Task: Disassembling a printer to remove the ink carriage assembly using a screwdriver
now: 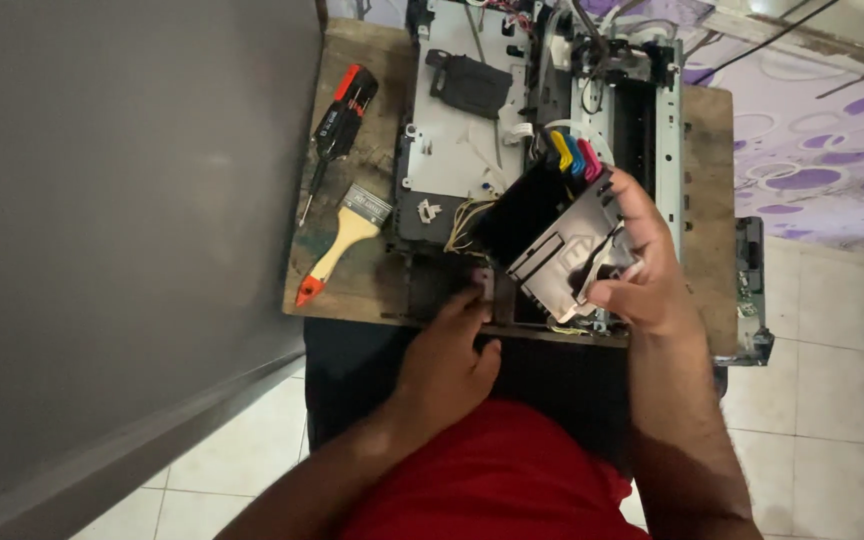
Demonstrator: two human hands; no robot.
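Your right hand gripping the black-and-grey ink cartridge carriage above the opened printer, your left hand curled against the printer's near edge, screwdriver and brush on the table

The worn wooden surface is mostly taken up by the opened grey metal printer chassis, so open room is left only along its left strip. That strip is partly blocked by the red-and-black screwdriver and the wooden-handled paintbrush. Passage further left is closed off by a large grey panel. At the near edge, access is narrowed by the black cartridge carriage.
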